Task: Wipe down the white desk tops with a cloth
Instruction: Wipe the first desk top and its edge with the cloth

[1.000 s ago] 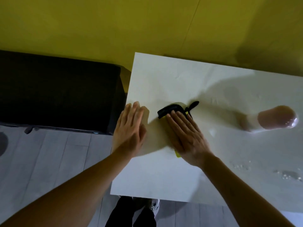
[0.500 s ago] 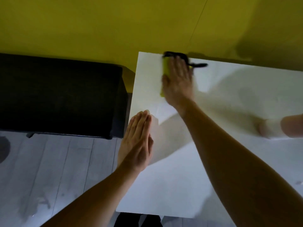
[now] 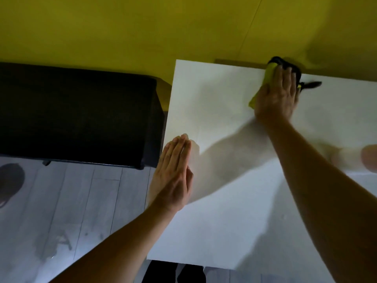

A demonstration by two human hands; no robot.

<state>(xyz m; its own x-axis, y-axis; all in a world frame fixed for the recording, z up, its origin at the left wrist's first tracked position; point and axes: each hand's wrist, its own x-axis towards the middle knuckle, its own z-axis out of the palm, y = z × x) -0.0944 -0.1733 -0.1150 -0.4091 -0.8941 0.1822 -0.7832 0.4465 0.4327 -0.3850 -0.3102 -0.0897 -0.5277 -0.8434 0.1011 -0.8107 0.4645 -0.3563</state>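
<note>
1. while the left hand (image 3: 173, 176) stays flat, fingers straight, on the desk (image 3: 224, 221) edge, the right hand (image 3: 277, 94) has slid right along the far edge.
2. it presses the cloth (image 3: 269, 75) flat there, so the far strip is getting wiped; the near part seems left.

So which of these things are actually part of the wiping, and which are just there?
In use:
cloth
white desk
right hand, pressing the cloth
left hand, flat on the desk edge

Just there:
black box
yellow wall
grey floor
</note>
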